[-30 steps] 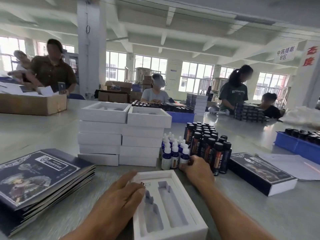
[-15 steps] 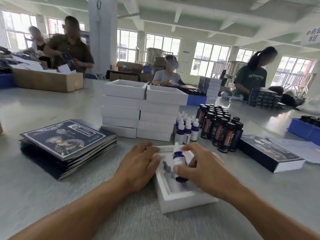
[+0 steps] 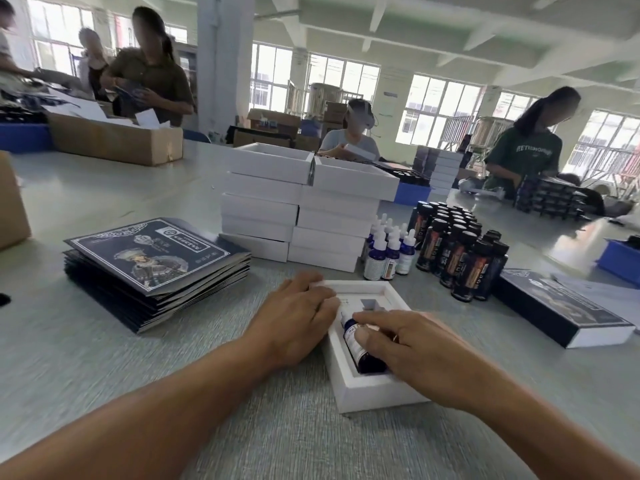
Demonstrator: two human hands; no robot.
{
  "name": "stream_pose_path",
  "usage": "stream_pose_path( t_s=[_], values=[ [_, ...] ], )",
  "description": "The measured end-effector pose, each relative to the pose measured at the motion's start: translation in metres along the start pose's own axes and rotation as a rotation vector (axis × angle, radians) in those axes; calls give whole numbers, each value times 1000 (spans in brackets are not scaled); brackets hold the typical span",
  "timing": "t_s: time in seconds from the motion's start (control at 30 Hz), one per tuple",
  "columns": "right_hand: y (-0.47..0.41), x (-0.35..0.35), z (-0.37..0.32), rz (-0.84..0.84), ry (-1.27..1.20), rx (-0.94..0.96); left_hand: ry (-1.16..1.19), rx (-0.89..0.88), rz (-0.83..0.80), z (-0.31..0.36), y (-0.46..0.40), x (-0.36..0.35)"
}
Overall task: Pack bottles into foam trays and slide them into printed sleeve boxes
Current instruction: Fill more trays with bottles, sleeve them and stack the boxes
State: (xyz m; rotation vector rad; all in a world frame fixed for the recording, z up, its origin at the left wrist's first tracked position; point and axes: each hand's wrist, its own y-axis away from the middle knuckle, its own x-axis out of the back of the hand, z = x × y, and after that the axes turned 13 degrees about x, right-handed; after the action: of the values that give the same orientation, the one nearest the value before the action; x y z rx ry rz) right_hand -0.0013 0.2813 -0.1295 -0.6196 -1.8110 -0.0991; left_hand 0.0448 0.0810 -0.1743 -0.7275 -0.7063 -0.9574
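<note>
Head view: grey counter (image 3: 104, 358) in a windowed workshop. Right hand (image 3: 415, 355) pinches a blue dropper bottle (image 3: 360, 344) lying in the white foam tray (image 3: 363, 389); left hand (image 3: 294, 317), fingers flat, presses the tray's rim.

One foam tray (image 3: 363, 393) lies open at the front, with one blue bottle (image 3: 360, 341) in it. Two hands are on it, left hand (image 3: 294, 317) and right hand (image 3: 419, 355). Behind stand two stacks of white trays (image 3: 298, 209): five in the left stack, six in the right. One stack of flat sleeves (image 3: 152, 258), count unclear. One boxed sleeve (image 3: 561, 310). The dropper bottles (image 3: 388, 251) and dark bottles (image 3: 457, 247) are too crowded to count. Five other people are in view.
</note>
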Motion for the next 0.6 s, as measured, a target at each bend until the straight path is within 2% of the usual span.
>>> stream_pose_path(
  t_s=[0.1,0.23,0.47,0.53,0.6],
  values=[
    [2,-3,-1,38,45,-33,-6,2,-2,1,0,0],
    [3,0,-5,-35,147,-3,-15,7,2,2,1,1],
    [4,-6,-13,-88,161,1,-7,-17,34,0,8,1],
    [5,-5,-9,-6,54,-31,-6,-71,15,-1,12,1],
    [4,4,3,191,-113,-97,14,-125,-19,2,13,1]
  ],
)
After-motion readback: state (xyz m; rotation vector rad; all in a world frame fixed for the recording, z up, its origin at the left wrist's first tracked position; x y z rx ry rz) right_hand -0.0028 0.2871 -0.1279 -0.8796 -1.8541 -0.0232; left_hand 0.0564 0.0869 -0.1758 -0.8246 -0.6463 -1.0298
